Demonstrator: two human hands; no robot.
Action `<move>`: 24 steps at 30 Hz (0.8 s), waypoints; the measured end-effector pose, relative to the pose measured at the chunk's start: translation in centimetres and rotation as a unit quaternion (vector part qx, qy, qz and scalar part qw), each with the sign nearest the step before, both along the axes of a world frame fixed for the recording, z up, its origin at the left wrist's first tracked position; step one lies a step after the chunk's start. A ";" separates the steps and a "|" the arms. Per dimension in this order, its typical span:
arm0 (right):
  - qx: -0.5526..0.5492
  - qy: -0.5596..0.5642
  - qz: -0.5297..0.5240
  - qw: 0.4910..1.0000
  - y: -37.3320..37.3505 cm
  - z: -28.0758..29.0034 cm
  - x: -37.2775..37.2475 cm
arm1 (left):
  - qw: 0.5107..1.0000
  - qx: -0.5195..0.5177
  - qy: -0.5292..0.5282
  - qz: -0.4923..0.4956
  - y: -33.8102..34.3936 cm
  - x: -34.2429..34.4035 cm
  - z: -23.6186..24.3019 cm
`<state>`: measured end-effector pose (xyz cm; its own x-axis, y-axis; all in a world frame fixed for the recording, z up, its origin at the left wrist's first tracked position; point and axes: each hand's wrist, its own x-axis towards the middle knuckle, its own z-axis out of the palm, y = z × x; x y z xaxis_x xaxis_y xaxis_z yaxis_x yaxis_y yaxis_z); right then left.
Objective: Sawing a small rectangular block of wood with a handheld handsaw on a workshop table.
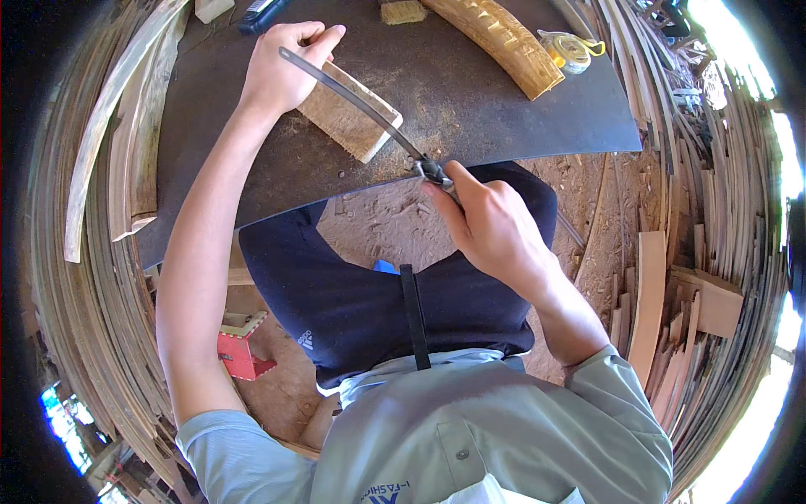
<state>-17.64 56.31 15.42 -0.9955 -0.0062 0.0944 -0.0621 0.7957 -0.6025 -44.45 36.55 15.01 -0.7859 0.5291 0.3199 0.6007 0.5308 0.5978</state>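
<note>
A short, rough wooden block [351, 118] lies slanted on the dark tabletop, its near end toward the table's edge. My left hand [290, 67] is closed at the block's far end, fingers curled and partly hidden. My right hand [495, 218] grips the handle of a hacksaw [361, 102], whose long, narrow metal length crosses over the block toward my left wrist. From this angle its teeth are hidden, and I cannot tell whether it touches the wood. Sawdust is scattered around the block.
A curved, notched wooden piece [495, 38] lies at the back right beside a yellow-and-clear tape measure [571, 52]. A brush-like block [404, 12] and a blue-black object [262, 15] sit at the far edge. Wood strips are stacked both sides; a red object [241, 353] is below left.
</note>
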 end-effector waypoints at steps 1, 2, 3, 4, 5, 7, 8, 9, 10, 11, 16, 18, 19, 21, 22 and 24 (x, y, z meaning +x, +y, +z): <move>0.016 -0.011 0.001 1.000 -0.1 0.1 -0.2 | 1.000 0.000 -0.002 0.000 0.1 0.1 0.0; 0.016 -0.012 0.003 1.000 -0.2 0.2 -0.4 | 1.000 0.003 0.006 0.002 -0.1 0.1 0.1; 0.022 -0.007 0.003 1.000 -0.3 0.2 -0.5 | 1.000 0.007 0.015 0.004 -0.1 0.2 0.0; 0.028 -0.003 0.003 1.000 -0.3 0.3 -0.6 | 1.000 0.007 0.013 0.005 -0.1 0.1 -0.2; 0.028 -0.004 0.004 1.000 -0.4 0.3 -0.7 | 0.999 0.020 0.030 -0.002 -0.2 -0.1 -0.3; 0.029 -0.010 0.001 1.000 -0.5 0.4 -0.7 | 0.998 0.031 0.046 -0.008 -0.3 -0.3 -0.6; 0.029 -0.011 0.001 1.000 -0.5 0.3 -0.7 | 0.998 0.032 0.048 -0.010 -0.3 -0.4 -0.6; 0.030 0.004 -0.002 1.000 -0.5 0.1 -0.7 | 0.998 0.032 0.051 -0.013 -0.3 -0.4 -0.7; 0.031 0.020 -0.004 0.999 -0.5 0.0 -0.8 | 0.998 0.032 0.050 -0.013 -0.3 -0.5 -0.7; 0.031 0.019 -0.005 0.999 -0.6 0.0 -0.8 | 0.997 0.035 0.065 -0.016 -0.2 -0.5 -0.8; 0.035 0.030 0.008 0.999 -1.0 0.1 -1.2 | 0.997 0.030 0.070 -0.006 -0.3 -0.2 -0.7; 0.036 0.029 0.002 0.999 -1.1 0.1 -1.1 | 0.997 0.026 0.065 -0.021 -0.3 -0.3 -0.7; 0.037 0.029 -0.004 0.999 -1.2 0.1 -1.0 | 0.997 0.027 0.065 -0.022 -0.2 -0.3 -0.8; 0.044 0.033 -0.009 0.998 -1.3 0.1 -1.0 | 0.998 0.026 0.060 -0.011 -0.1 -0.2 -0.7; 0.051 0.037 -0.014 0.998 -1.4 0.0 -1.0 | 0.998 0.026 0.059 -0.012 -0.1 -0.1 -0.6; 0.059 0.027 -0.021 0.998 -1.5 0.1 -1.1 | 0.999 0.025 0.028 -0.016 -0.1 -0.2 -0.5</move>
<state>-18.70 54.82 15.55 -0.9886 0.0222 0.1489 -0.0563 0.8631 -0.5019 -44.65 36.41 14.46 -0.7494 0.5356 0.3894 0.6498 0.4822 0.5876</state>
